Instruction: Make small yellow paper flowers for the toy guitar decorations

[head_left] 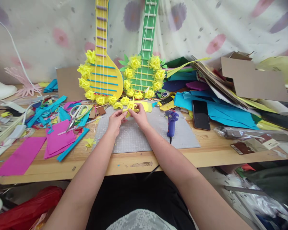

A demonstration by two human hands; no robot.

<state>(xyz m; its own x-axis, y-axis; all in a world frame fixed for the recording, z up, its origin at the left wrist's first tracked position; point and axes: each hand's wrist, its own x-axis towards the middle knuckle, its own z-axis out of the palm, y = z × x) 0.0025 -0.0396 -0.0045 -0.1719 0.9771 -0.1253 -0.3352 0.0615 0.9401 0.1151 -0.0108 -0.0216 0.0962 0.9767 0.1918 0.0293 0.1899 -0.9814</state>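
Note:
Both of my hands meet over a grey cutting mat (pixel 134 140), holding a small yellow paper flower (pixel 131 106) between them. The fingers of my left hand (pixel 117 120) pinch its left side. My right hand (pixel 140 116) grips it from the right, thumb and fingers closed. Fingertips cover part of the flower. Just behind stand a yellow paper guitar (pixel 105 75) and a green paper guitar (pixel 144 71), each edged with yellow paper flowers. A blue glue gun (pixel 172 123) lies on the mat to the right of my right hand.
Scissors (pixel 76 116) and magenta paper sheets (pixel 60 137) lie on the left among coloured scraps. To the right are a phone (pixel 201 115), blue paper (pixel 223 113) and stacked cardboard (pixel 252 76). The glue gun's cord hangs over the wooden table's front edge (pixel 139 164).

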